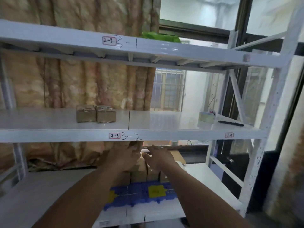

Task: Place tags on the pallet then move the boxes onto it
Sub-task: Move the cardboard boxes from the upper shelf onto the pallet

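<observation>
Both forearms reach out over the lower level of the white metal shelving rack point(269, 102). The left hand point(126, 157) rests against the top of the stacked brown cardboard boxes point(139, 172). Motion blur hides its fingers, so its grip cannot be determined. The right hand point(158, 159) has extended, spread fingers beside the same stack and grips nothing visible.

Task status:
1. Tagging appears complete. Two yellow rectangular paper tags point(156, 191) lie on the front of the blue perforated plastic pallet point(141, 199), which sits on the lower level.
2. Box transfer appears partly complete. A row of boxes stands at the rear of the pallet, with at least one stacked on top.
3. Two small brown cardboard cartons point(96, 115) stand side by side on the middle level, well apart from the pallet. These probably remain to be moved.

Box contents are not visible. A pale roll of tape point(206, 117) and a black pen point(230, 123) also lie on the middle level.
</observation>
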Motion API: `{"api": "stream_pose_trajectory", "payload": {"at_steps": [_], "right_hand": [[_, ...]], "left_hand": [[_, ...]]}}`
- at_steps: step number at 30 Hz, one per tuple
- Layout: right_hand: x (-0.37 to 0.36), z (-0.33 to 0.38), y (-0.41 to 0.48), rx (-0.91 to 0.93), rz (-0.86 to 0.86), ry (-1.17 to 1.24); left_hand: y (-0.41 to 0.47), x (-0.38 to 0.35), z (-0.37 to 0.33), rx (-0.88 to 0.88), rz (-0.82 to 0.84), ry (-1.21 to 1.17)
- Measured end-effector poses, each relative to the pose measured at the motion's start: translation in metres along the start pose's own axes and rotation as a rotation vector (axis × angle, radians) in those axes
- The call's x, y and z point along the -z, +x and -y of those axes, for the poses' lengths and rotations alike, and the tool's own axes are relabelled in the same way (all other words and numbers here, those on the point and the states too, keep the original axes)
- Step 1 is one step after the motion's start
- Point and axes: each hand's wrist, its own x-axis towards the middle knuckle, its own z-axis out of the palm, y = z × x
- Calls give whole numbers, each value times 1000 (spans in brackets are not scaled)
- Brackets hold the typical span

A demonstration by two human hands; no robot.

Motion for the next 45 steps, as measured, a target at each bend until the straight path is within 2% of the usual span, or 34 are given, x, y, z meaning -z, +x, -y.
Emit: {"api": "stream_pose_trajectory", "payload": {"at_steps": [4,7,9,12,19,22,29,35,45], "right_hand": [[26,36,-33,13,-73,-10],[48,57,-52,40,-150,-2],[59,71,-60,60,-183,-1],[68,95,-71,91,-183,5],[85,147,-103,117,-189,120],[96,164,-104,138,-214,132],[109,219,-48,134,-249,59],[93,265,3,146,-231,61],[84,283,76,86,-227,53]], "left_hand": [[-39,35,19,-41,-61,-63],[-67,71,19,-20,-72,151],[-81,89,25,17,-78,213],[-97,109,43,95,-58,210],[-130,149,75,139,-44,301],[-126,158,96,169,-98,288],[-101,193,151,177,-140,287],[-64,201,203,197,-113,291],[-3,184,249,189,-94,226]]}}
